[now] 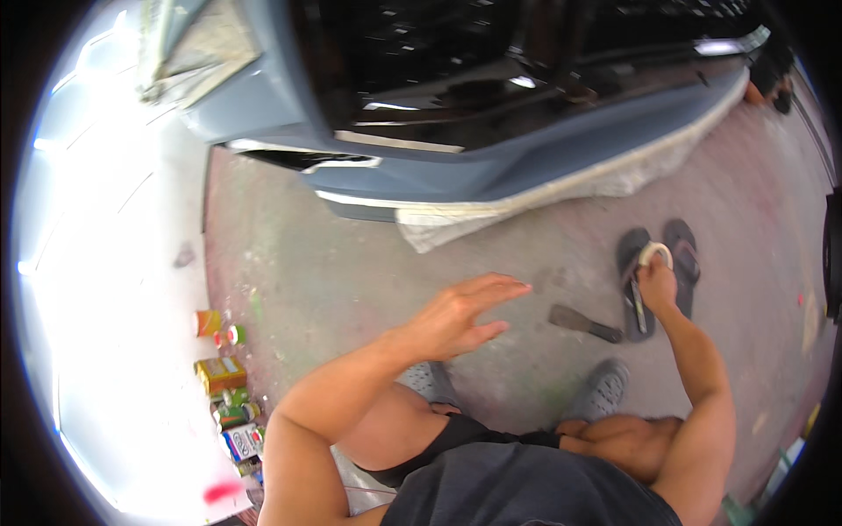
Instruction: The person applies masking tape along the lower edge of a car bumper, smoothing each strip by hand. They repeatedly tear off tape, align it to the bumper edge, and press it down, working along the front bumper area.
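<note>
My right hand is closed on a roll of cream masking tape, low over a pair of dark flip-flops. The left flip-flop lies partly under a thin pale strip-like item, whose kind I cannot make out. Beside it is the right flip-flop. My left hand hovers over the floor with its fingers stretched out and the thumb apart, holding nothing. Between my hands, a flat dark scraper with a black handle rests on the floor.
A grey-blue vehicle body panel spans the far side, edged with masking tape and hanging translucent film. Several paint cans line the left wall. Part of another person shows at far right. My grey clogs are below.
</note>
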`<state>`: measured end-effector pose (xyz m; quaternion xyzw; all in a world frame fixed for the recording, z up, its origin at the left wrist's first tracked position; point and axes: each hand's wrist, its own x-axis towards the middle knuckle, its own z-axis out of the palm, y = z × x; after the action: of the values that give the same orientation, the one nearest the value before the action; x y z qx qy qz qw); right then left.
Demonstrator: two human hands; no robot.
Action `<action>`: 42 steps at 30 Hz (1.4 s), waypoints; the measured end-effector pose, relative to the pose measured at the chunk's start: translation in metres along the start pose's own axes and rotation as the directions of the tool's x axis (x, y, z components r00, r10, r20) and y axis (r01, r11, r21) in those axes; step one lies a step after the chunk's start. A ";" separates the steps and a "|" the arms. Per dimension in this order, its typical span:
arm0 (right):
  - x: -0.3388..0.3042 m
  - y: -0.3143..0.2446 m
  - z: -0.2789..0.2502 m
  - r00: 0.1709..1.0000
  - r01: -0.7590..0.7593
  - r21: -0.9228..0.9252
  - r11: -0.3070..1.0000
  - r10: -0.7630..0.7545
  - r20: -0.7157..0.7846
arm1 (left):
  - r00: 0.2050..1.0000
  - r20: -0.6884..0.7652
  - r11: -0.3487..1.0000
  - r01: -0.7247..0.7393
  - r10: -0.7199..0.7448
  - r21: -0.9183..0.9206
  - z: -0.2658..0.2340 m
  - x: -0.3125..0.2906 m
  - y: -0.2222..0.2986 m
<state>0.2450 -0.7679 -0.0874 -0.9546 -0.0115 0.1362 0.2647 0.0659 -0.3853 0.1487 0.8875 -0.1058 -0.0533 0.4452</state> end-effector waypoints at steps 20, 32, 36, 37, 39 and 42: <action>-0.079 -0.219 -0.047 0.675 0.439 0.694 0.570 -0.720 0.164 | 0.898 -0.296 0.904 0.204 -0.325 -0.376 -0.008 -0.001 -0.007; -0.085 -0.240 -0.048 0.428 0.757 0.556 0.345 -0.903 -0.023 | 0.883 -0.427 0.976 0.132 -0.194 -0.170 -0.004 0.007 0.007; -0.085 -0.246 -0.043 0.363 0.807 0.530 0.260 -0.927 -0.097 | 0.851 -0.476 0.975 0.190 -0.223 -0.117 -0.002 0.003 0.004; -0.084 -0.245 -0.041 0.357 0.814 0.524 0.251 -0.928 -0.110 | 0.843 -0.483 0.972 0.205 -0.235 -0.115 -0.002 0.004 0.005; -0.083 -0.246 -0.039 0.347 0.813 0.529 0.243 -0.932 -0.104 | 0.843 -0.488 0.974 0.200 -0.224 -0.102 -0.002 0.003 0.004; -0.083 -0.246 -0.040 0.333 0.816 0.528 0.235 -0.938 -0.097 | 0.863 -0.481 0.984 0.176 -0.153 0.003 -0.004 0.003 0.004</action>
<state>0.1883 -0.5843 0.0912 -0.6515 -0.5455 0.0744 0.5219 0.0693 -0.3855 0.1545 0.8890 0.0824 0.1324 0.4304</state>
